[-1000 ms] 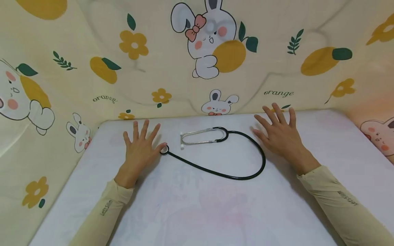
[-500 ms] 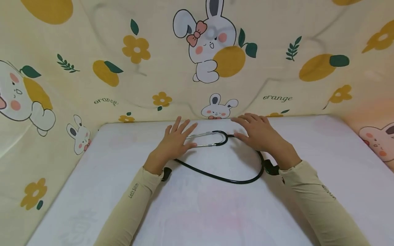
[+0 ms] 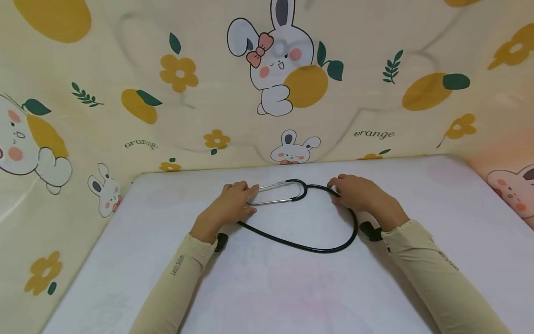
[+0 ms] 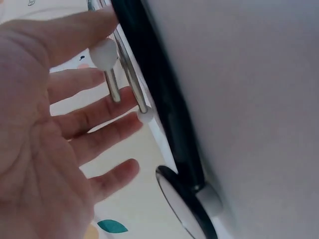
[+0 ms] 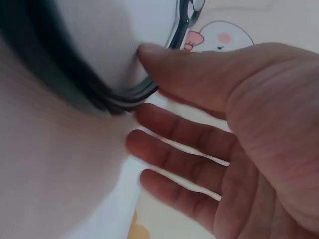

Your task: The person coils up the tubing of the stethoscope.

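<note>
A stethoscope lies on the white table, its black tube (image 3: 292, 242) looping between both hands. My left hand (image 3: 229, 204) is around the ear-tip end of the metal ear tubes (image 3: 271, 202). In the left wrist view its thumb and loosely bent fingers stand on either side of the white ear tips (image 4: 103, 54), not clearly gripping. The chest piece (image 4: 182, 204) shows below those fingers; in the head view that hand hides it. My right hand (image 3: 360, 192) reaches over the tube near the yoke. The right wrist view has the tube (image 5: 132, 97) between its thumb and loosely bent fingers.
A cream cloth wall (image 3: 233, 116) printed with rabbits and oranges rises behind and beside the white table (image 3: 283, 297). Dark wrist devices, such as the one under the right wrist (image 3: 370, 231), sit close to the tabletop.
Both hands have moved inward over the stethoscope from its two sides, then lowered to it with fingers bending. The stethoscope shows no clear movement on the table.
</note>
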Demonstrator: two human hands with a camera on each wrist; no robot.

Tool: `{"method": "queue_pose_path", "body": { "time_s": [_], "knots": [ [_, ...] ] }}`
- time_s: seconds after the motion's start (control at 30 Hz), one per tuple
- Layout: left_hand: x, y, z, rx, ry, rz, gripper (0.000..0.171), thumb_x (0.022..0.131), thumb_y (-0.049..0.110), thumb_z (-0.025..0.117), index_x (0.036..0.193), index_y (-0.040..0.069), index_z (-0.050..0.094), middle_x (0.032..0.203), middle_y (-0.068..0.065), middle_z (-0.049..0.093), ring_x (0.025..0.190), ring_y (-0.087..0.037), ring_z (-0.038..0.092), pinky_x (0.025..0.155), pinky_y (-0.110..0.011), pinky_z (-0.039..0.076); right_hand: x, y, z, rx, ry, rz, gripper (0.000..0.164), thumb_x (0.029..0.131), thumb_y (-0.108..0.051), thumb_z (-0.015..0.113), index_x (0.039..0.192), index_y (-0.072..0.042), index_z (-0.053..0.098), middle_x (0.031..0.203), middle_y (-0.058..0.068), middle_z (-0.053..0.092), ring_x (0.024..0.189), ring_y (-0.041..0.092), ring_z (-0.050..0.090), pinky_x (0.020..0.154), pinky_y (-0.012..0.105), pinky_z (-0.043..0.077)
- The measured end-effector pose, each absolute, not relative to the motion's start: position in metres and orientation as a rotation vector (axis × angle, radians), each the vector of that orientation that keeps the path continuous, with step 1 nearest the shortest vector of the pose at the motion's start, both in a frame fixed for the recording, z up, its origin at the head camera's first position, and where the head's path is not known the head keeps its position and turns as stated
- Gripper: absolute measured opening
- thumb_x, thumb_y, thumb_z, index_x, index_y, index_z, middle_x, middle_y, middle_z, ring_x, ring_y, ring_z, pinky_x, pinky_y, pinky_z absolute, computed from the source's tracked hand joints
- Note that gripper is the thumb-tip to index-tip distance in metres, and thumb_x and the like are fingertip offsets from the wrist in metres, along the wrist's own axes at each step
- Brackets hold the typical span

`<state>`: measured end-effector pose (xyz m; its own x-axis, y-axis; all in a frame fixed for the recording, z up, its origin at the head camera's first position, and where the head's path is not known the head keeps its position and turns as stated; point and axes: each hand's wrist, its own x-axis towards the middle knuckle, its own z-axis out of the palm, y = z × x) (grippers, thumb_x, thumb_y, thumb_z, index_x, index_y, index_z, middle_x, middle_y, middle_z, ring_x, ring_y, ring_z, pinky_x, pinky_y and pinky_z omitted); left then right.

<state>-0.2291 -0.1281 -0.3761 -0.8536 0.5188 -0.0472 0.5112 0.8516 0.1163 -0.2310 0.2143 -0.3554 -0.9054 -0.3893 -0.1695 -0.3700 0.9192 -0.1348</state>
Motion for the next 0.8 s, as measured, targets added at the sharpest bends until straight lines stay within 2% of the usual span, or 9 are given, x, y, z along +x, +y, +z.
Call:
{"method": "queue_pose_path", "body": {
  "time_s": [0.1,0.23,0.4,0.53,0.67,0.8],
  "knots": [
    [-0.228,-0.128,-0.375,0.814,2.978,0.122,0.059,0.093,0.025,0.067,0.147,0.012,0.048,0.115,-0.01,0.056,0.111,-0.027,0.05,0.104,-0.054,0.036,-0.233,0.217,-0.354,-0.539,2.858,-0.148,0.029,0.094,-0.023,0.069,0.119,-0.009,0.064,0.102,0.008,0.067,0.085,0.02,0.06,0.074,0.039,0.05],
    [-0.228,-0.127,-0.375,0.818,3.013,0.069,0.056,0.088,0.022,0.068,0.142,0.014,0.054,0.116,-0.009,0.058,0.114,-0.029,0.049,0.105,-0.056,0.033,-0.232,0.22,-0.352,-0.549,2.831,-0.169,0.019,0.094,-0.02,0.067,0.11,-0.009,0.064,0.094,0.006,0.067,0.08,0.019,0.058,0.07,0.036,0.048],
    [-0.229,-0.126,-0.373,0.884,3.057,0.033,0.04,0.083,0.02,0.071,0.122,0.013,0.066,0.112,-0.005,0.062,0.117,-0.028,0.053,0.11,-0.058,0.03,-0.23,0.221,-0.349,-0.553,2.853,-0.196,0.013,0.095,-0.014,0.063,0.105,-0.006,0.061,0.09,0.006,0.065,0.076,0.019,0.056,0.066,0.034,0.046],
    [-0.229,-0.127,-0.372,1.0,3.115,0.052,0.027,0.084,0.013,0.068,0.11,0.009,0.07,0.109,-0.004,0.068,0.114,-0.026,0.061,0.113,-0.056,0.032,-0.229,0.221,-0.346,-0.553,2.91,-0.255,0.012,0.095,-0.012,0.058,0.105,-0.006,0.057,0.084,0.006,0.063,0.071,0.02,0.055,0.062,0.033,0.043],
    [-0.23,-0.125,-0.373,1.079,3.15,0.061,0.032,0.086,0.007,0.067,0.118,0.007,0.068,0.105,-0.006,0.073,0.102,-0.023,0.069,0.11,-0.049,0.038,-0.228,0.222,-0.342,-0.554,2.941,-0.351,0.013,0.097,-0.011,0.055,0.108,-0.005,0.055,0.086,0.008,0.065,0.07,0.019,0.056,0.061,0.033,0.043],
    [-0.228,-0.121,-0.372,1.012,3.159,0.027,0.052,0.087,0.019,0.076,0.136,0.014,0.06,0.107,-0.005,0.074,0.09,-0.018,0.068,0.1,-0.047,0.036,-0.229,0.221,-0.338,-0.527,2.95,-0.539,0.018,0.1,-0.015,0.055,0.115,-0.004,0.054,0.101,0.014,0.069,0.079,0.023,0.063,0.068,0.037,0.049]
  ]
}}
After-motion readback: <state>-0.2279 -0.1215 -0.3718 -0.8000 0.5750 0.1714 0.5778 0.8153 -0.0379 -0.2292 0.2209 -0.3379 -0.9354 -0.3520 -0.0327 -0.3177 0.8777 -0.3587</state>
